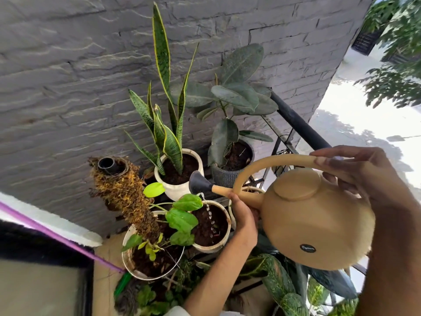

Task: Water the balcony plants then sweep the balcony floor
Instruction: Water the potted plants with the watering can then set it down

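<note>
Tan plastic watering can (314, 220) is tilting with its spout and black rose (198, 184) pointing left, streaming into a white pot (210, 225). Right hand (355, 176) is curling its fingers around the arched handle; left hand (242, 221) is gripping the spout, fingertips hidden. Lower foliage (275, 283) is partly obscured; grey brick wall (68, 87) and railing (298, 126) are hemming the pots closely.

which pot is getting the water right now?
The small white pot of bare dark soil, right under the watering can rose; droplets fall into it. The snake plant pot, rubber plant pot and moss-pole pot get none.
</note>
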